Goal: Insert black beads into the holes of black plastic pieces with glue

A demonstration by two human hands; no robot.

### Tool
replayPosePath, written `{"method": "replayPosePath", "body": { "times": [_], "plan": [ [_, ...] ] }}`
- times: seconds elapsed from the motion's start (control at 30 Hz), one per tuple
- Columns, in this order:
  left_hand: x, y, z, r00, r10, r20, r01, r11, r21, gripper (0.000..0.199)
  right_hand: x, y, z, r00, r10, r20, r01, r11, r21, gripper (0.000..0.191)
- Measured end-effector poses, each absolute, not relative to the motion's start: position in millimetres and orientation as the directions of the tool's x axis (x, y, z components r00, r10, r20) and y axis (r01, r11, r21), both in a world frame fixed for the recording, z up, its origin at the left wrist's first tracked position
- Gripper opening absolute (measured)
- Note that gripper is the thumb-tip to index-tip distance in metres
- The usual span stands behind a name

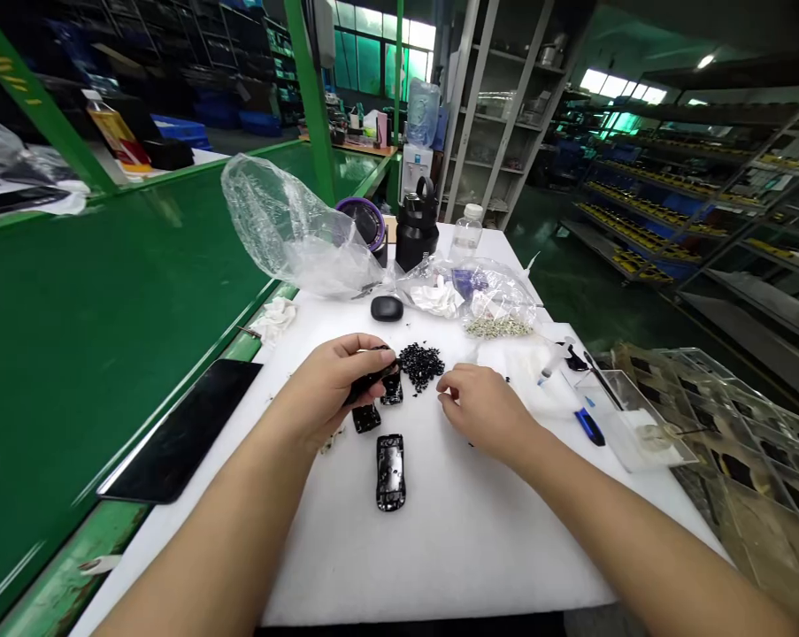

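Car-shaped black piece lies on white worktop, nearer than left hand, which grips dark slab near two black shells. Right hand curled; cannot tell whether holding anything. Small black parts heaped between hands, slightly beyond.

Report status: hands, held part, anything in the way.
Left hand holding a black part. Right hand beside the pile of small black pieces, not touching it; any grip unclear. Nothing visible between right hand and pile.
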State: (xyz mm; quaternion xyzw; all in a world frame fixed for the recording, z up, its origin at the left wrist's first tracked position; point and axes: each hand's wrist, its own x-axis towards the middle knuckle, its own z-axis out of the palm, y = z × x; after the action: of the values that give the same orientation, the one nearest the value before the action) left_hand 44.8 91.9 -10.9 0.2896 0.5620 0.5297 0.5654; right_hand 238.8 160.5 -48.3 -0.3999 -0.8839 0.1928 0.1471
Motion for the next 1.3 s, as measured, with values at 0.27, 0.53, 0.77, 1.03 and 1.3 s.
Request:
{"method": "replayPosePath", "body": {
  "times": [0.27,0.53,0.77,1.03,1.3],
  "plan": [
    [50,91,-15,-0.148,0.952,-0.268,-0.212,0.234,0.949,0.026,213,163,-60,-0.722,0.688,0.071,0.56,0.642,-0.523,0.012],
    [55,88,-16,-0.145,0.954,-0.262,-0.121,0.246,0.962,0.021,223,150,-51,-0.602,0.798,0.002,0.52,0.395,-0.757,0.008],
    [72,82,-20,0.037,0.968,-0.249,0.159,0.24,0.958,0.018,266,156,-45,-0.572,0.804,-0.162,0.074,-0.146,-0.987,0.023],
    [75,80,-17,0.065,0.959,-0.277,0.248,0.253,0.935,0.017,268,156,-55,-0.627,0.746,-0.225,-0.162,-0.408,-0.899,0.019],
    [77,80,-17,0.052,0.961,-0.27,0.292,0.244,0.925,0.016,266,150,-54,-0.574,0.801,-0.168,-0.172,-0.318,-0.932,0.016]
  ]
}}
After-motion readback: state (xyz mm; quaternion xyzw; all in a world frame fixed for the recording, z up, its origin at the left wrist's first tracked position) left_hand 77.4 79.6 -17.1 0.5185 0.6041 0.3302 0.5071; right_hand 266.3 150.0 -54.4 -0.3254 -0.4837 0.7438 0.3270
